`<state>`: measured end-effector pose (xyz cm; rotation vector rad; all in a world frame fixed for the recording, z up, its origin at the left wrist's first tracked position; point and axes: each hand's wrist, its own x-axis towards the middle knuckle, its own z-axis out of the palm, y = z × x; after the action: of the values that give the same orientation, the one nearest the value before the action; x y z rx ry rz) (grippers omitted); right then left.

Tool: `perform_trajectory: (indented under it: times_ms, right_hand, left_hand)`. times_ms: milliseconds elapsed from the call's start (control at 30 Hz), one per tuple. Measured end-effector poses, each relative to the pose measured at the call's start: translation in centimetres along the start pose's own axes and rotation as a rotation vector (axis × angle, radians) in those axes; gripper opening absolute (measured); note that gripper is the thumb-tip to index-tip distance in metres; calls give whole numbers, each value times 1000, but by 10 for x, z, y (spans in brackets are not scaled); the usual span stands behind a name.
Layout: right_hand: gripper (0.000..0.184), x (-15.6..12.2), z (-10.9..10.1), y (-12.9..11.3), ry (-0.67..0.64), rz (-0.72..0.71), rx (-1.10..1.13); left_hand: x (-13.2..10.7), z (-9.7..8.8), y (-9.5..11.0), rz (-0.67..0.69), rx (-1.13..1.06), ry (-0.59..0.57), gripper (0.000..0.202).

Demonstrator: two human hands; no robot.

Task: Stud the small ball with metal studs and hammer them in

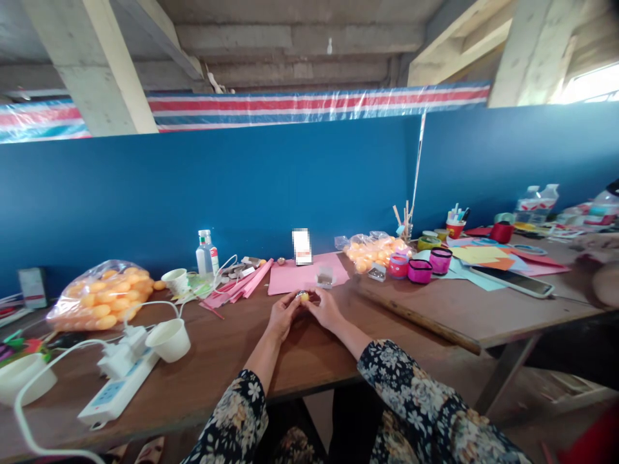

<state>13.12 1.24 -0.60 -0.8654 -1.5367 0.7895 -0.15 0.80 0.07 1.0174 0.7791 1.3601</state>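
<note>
Small round orange ball [303, 296] pinched over brown wooden table [227, 364].
Left hand [283, 316] and right hand [327, 309] both grasp it by fingertips; a light, steady hold seems needed.

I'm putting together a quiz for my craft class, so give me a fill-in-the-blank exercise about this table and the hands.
1. Left hand and right hand together pinch ____ small ball.
2. The paper sheet just beyond them is ____.
3. The back wall is ____.
4. The plastic bag at far left holds ____ balls.

Missing words: one; pink; blue; orange.
</note>
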Motion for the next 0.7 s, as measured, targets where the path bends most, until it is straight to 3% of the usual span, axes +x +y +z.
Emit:
perform_trajectory:
  times_ms: [367, 700]
  right_hand:
    - [30, 0, -1, -5, 43, -17, -30]
    - [39, 2, -2, -8, -6, 64, 171]
  left_hand:
    - [-3, 4, 4, -42, -29, -44, 42]
    - [-2, 1, 3, -21, -7, -60, 42]
